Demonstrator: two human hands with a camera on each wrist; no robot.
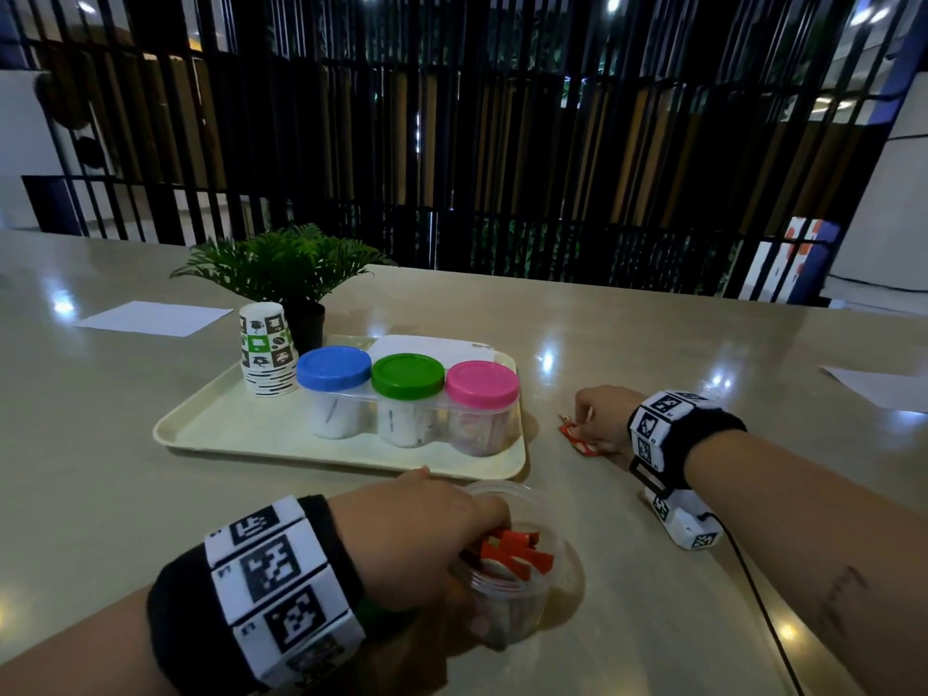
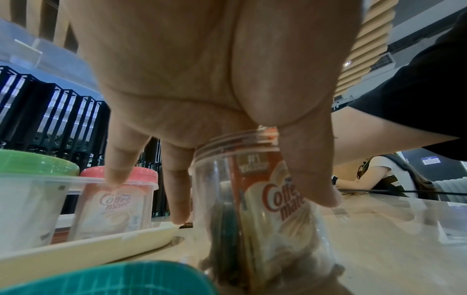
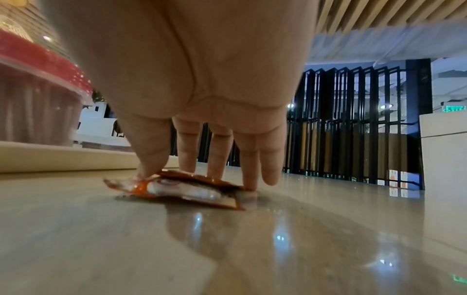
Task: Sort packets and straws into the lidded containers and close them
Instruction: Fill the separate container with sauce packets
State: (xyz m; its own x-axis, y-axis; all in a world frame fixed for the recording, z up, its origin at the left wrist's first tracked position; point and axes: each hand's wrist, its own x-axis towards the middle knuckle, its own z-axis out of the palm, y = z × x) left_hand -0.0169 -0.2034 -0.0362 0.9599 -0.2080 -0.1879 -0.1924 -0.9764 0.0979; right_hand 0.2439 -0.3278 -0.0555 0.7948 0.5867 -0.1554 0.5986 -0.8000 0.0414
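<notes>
An open clear container (image 1: 522,590) (image 2: 255,229) with red creamer packets (image 1: 517,550) standing in it sits on the table in front of the tray. My left hand (image 1: 467,499) (image 2: 247,205) grips it at the rim, thumb on one side and fingers on the other. A teal lid (image 2: 108,279) lies under that wrist. To the right of the tray, my right hand (image 1: 582,419) (image 3: 197,175) pinches red packets (image 1: 577,439) (image 3: 182,189) that lie flat on the table, thumb at one end, fingers on top.
A cream tray (image 1: 211,424) carries three closed containers with blue (image 1: 334,369), green (image 1: 408,376) and pink (image 1: 482,384) lids, plus a stack of paper cups (image 1: 266,349). A potted plant (image 1: 286,263) stands behind. Paper sheets (image 1: 155,318) lie far left and far right.
</notes>
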